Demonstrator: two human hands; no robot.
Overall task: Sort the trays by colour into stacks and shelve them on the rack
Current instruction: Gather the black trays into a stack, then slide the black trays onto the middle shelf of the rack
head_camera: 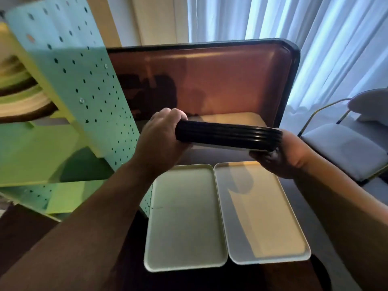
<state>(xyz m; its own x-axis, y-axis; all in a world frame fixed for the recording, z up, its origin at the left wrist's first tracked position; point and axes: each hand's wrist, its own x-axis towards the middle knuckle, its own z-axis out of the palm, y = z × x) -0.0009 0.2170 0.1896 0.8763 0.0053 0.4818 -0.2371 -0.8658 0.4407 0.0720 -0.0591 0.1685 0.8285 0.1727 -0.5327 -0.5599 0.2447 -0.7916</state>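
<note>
I hold a stack of several black trays (228, 135) level in the air over the brown table (231, 80). My left hand (161, 135) grips its left end, my right hand (281, 156) grips its right end from below. Under the stack two pale trays lie side by side on the table: a greenish-white tray (184, 219) on the left and a white tray (262, 215) on the right. The green pegboard rack (69, 85) stands at the left. Its upper shelf holds stacked light and dark trays (19, 97), partly hidden.
A grey padded chair with a gold frame (344, 150) stands at the right beside the table. White curtains (315, 38) hang behind. A bare green rack shelf (42, 152) lies left of my left forearm.
</note>
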